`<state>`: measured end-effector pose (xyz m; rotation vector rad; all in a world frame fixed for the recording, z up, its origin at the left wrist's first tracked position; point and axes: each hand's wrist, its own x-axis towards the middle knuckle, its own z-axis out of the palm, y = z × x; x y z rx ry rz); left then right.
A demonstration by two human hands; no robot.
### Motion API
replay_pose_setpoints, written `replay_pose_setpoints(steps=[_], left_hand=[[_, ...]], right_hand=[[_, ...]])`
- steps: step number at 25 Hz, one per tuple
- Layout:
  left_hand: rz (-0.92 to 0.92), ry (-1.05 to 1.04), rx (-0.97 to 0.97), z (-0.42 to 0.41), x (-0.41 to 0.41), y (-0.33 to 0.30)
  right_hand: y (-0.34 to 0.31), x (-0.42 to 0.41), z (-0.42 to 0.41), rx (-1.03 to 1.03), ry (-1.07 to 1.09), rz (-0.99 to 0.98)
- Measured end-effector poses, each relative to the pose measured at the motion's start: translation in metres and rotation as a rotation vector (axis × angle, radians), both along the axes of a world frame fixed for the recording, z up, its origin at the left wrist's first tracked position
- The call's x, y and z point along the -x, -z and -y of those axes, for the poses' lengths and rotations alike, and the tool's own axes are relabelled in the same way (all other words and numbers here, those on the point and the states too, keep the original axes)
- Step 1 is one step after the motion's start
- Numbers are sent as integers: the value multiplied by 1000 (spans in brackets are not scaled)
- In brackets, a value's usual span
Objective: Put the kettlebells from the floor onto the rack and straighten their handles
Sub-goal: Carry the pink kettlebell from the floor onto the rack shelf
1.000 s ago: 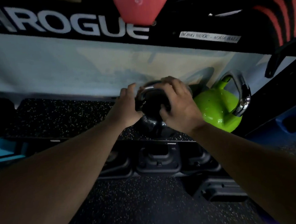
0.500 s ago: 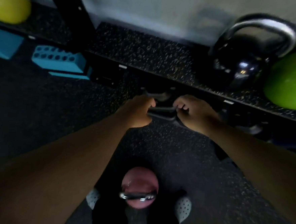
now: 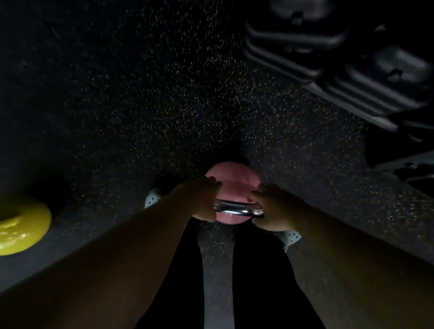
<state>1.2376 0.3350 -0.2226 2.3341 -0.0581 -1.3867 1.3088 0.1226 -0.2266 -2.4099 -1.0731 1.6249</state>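
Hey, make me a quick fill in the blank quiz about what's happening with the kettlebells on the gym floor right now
1. Both hands grip the chrome handle of the ____ kettlebell.
2. The left hand and right hand hold ____ ends of that handle.
3. The yellow kettlebell sits on the floor to the person's ____.
4. The kettlebell being gripped lies between the person's ____.

Missing words: pink; opposite; left; feet
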Motion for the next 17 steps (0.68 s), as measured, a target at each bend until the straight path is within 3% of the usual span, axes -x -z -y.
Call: replay_pose_setpoints(steps=[4,8,12,17], left_hand=[[13,-74,73,16,17,38],[6,-139,145,6,9,35],[133,-208,116,-10,-24,-29],[366,-137,66,-21,-90,-147]], right_hand=[[29,15,5,-63,85,-27],[18,5,-13,-106,175,-47],[-36,-22,-33,-177,311,40],[-136,-63,-36,-375,482,210]])
